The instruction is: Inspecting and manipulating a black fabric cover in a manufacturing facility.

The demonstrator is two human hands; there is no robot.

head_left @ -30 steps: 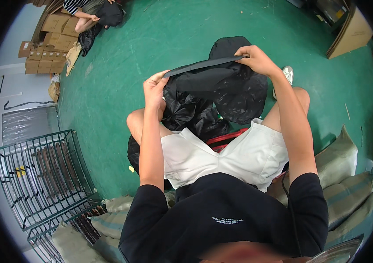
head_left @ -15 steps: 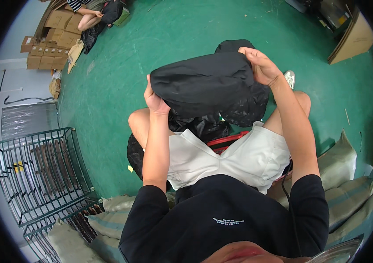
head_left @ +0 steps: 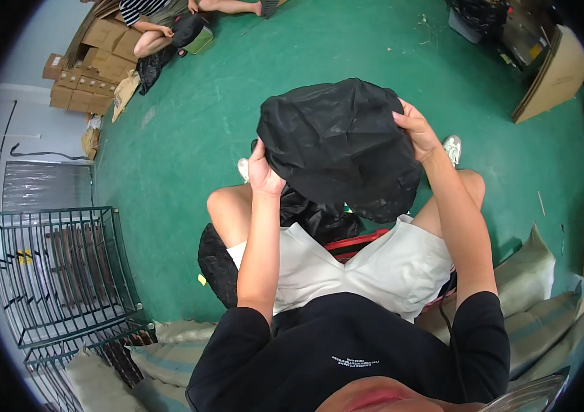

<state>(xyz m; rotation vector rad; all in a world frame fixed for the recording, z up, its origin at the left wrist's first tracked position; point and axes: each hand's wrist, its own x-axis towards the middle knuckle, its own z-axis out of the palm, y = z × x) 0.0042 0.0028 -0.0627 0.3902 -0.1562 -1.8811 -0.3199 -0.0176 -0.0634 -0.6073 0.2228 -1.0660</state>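
Between my two hands a black fabric cover (head_left: 340, 134) is held up in front of my lap, its face broad and wrinkled. My left hand (head_left: 264, 172) grips the left edge, thumb upward against the cloth. At the right edge my right hand (head_left: 415, 130) pinches the fabric, with the thumb on the near face and the other fingers partly hidden behind it. Shiny black plastic (head_left: 312, 213) lies below the cover, between my legs. A red-edged object (head_left: 353, 244) shows in front of my shorts, mostly covered.
Far left, another person's hand (head_left: 166, 31) holds black cloth beside stacked cardboard boxes (head_left: 103, 62). A green metal rack (head_left: 65, 275) stands at the left. Woven sacks (head_left: 535, 323) lie around me. A cardboard sheet (head_left: 553, 79) leans at the far right.
The cover has gone from a long, narrow folded shape to a taller, rounder spread. My left hand has shifted right and slightly nearer; my right hand has also come slightly nearer.
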